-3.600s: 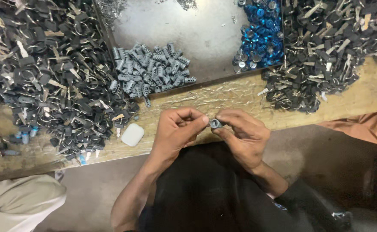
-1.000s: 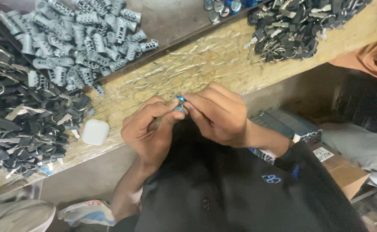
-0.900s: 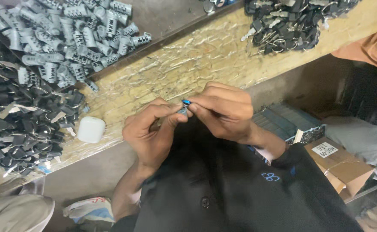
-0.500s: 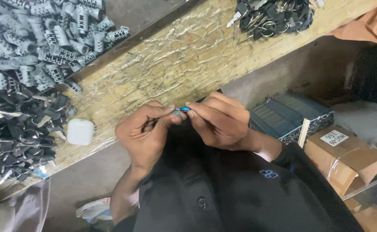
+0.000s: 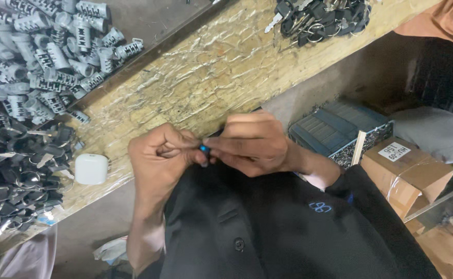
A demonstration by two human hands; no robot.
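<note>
A black buttoned garment (image 5: 267, 232) fills the near foreground, matte and smooth. Just above it, the left hand (image 5: 159, 155) and the right hand (image 5: 255, 144) are brought together, knuckles up, wrists bent inward over the lap. A small blue part (image 5: 204, 149), glossy and rounded, is pinched between the fingertips of both hands; each grip is closed on it, and only a sliver of it is seen where the fingers meet. It is held in the air just off the near edge of the bench (image 5: 195, 88), whose top is pale wood under crinkled clear film. A white rounded-square case (image 5: 91, 169) lies on the bench left of the left hand. Beyond it, a heap of black keys with rings (image 5: 14, 175) is spread at the left edge. Farther back, ribbed grey metal cylinders (image 5: 56, 46) are piled in a dark tray. A second heap of black keys (image 5: 322, 15) lies at the far right. A cardboard box (image 5: 407, 170) stands on the floor at right.
</note>
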